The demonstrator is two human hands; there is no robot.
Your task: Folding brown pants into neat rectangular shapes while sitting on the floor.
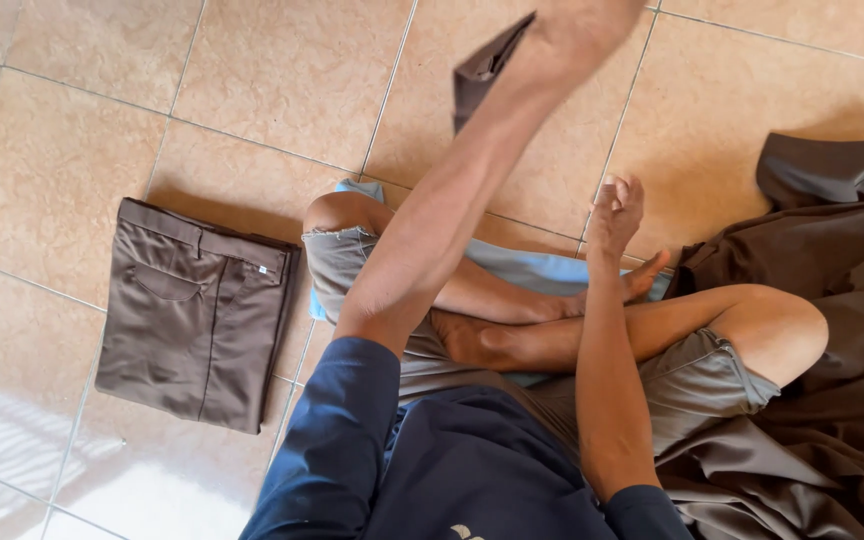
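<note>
Setting: tiled floor (252, 90) of beige squares, seen from above; the person sits cross-legged on it in grey shorts and a dark blue top.
Left hand (582, 25): raised high at the top edge of the frame, partly cut off; it grips a brown garment (482, 75) that hangs down from it, only a dark strip of the cloth showing beside the forearm.
Right hand (615, 210): lifted in front of the crossed legs, fingers curled into a loose fist; whether it pinches any cloth cannot be told.
Folded trousers (197, 315): brown, folded flat into a neat rectangle, back pocket and waistband up; they lie on the tiles to the left of the person's knee, apart from both hands.
Brown cloth pile (832, 400): loose, crumpled, spread on the floor at the right, against the person's right knee.
Small brown piece (827, 170): lies above the pile, near the right edge.
Light blue cloth (532, 268): flat under the person's legs.
</note>
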